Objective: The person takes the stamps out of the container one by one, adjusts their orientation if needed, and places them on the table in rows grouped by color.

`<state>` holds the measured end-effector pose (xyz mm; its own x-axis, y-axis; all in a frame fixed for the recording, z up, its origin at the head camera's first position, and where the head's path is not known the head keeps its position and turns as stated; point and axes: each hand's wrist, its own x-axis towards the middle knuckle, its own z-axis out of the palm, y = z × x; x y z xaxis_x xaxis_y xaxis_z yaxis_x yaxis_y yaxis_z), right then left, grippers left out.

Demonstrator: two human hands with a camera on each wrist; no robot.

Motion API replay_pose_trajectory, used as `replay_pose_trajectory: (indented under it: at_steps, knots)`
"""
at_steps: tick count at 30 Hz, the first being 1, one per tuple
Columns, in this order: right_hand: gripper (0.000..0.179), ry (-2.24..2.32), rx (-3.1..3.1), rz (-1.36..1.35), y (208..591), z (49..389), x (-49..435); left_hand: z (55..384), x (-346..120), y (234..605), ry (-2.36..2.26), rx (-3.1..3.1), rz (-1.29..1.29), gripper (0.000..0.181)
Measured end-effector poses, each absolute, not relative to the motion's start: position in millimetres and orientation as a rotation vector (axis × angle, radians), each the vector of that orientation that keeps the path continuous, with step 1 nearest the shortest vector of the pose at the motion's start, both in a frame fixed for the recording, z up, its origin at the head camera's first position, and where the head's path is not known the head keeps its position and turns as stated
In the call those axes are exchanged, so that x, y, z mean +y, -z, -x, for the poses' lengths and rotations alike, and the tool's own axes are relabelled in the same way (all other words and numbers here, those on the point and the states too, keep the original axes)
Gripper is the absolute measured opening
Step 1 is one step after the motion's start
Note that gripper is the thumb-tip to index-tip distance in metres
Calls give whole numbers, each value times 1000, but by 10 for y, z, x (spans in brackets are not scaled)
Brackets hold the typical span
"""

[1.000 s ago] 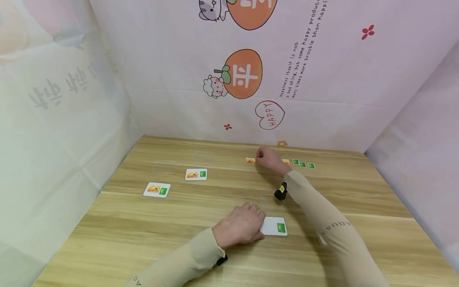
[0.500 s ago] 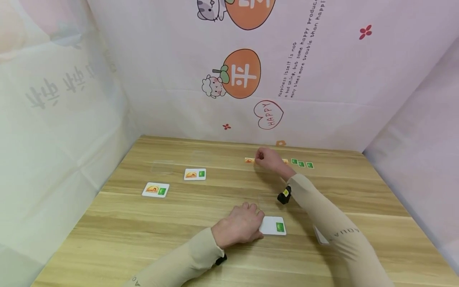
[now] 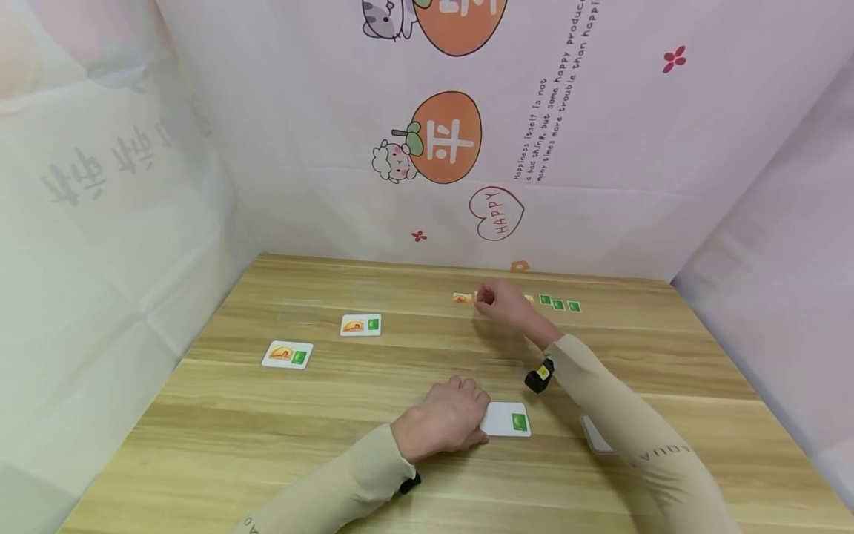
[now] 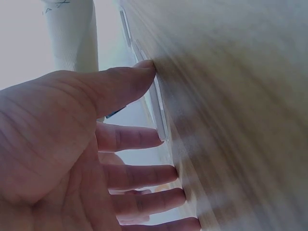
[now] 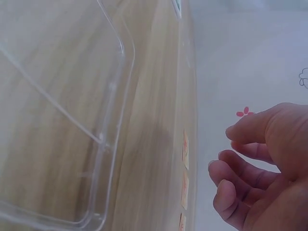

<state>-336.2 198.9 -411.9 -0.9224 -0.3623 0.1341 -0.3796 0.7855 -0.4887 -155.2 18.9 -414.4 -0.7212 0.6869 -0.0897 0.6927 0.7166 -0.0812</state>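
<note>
A white card (image 3: 499, 420) with a green picture at its right end lies flat on the table. My left hand (image 3: 445, 419) holds the card's left end, thumb on the near edge and index finger on the far edge; the left wrist view shows its other fingertips on the table. Near the back, my right hand (image 3: 507, 304) hovers over a row of small orange stickers (image 3: 462, 298). In the right wrist view its thumb and fingers curl loosely, with nothing visible between them. Several small green stickers (image 3: 558, 305) lie right of that row.
Two white cards, one farther (image 3: 361, 325) and one nearer (image 3: 288, 354), lie at the left with orange and green pictures. Another white card (image 3: 596, 436) is partly under the right forearm. Clear plastic pieces (image 5: 111, 120) lie on the table. A printed cloth wall (image 3: 600, 148) stands behind.
My right hand has lifted slightly and drawn back toward me, its forearm shifting right. The left hand keeps its hold on the card.
</note>
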Motion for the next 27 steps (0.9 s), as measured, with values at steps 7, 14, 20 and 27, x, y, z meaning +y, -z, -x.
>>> replay_pose_trajectory:
  at_steps: [7,14,20,27]
  knots:
    - [9,-849,-2920,-592,4067,3213,1998,1549,201,4146,174,2864,-1140,50]
    - [10,-861,-2924,-591,4049,3088,1996,1551,202,4138,161,2850,-1132,50]
    - [14,-823,-2968,-556,4023,2983,1989,1556,197,4137,171,2854,-1130,51]
    - [13,-821,-2972,-571,4024,2880,2028,1552,198,4135,162,2847,-1124,50]
